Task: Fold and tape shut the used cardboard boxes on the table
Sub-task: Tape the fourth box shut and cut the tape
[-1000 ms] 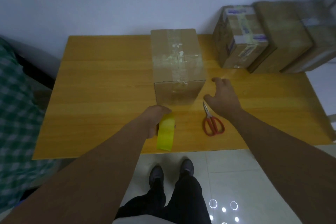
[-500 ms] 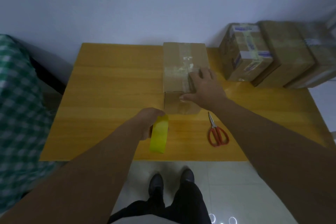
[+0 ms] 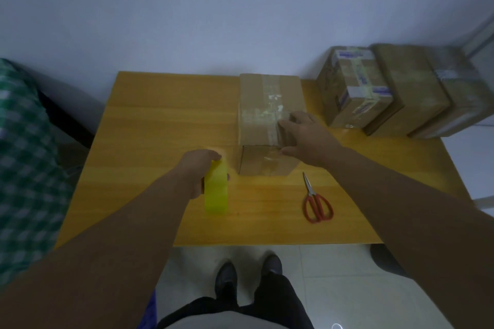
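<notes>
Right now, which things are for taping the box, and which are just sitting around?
For the job:
cardboard box under the right hand
yellow tape roll in the left hand
red scissors

Just sitting around:
stacked boxes at the table's far right
checked cloth

The wooden counter [image 3: 160, 120] stands against the wall. On it a closed box [image 3: 256, 120] stands near the middle, and red scissors [image 3: 316, 203] lie just beside its near right corner. Three more boxes [image 3: 385, 88] stand at the far right corner.
</notes>
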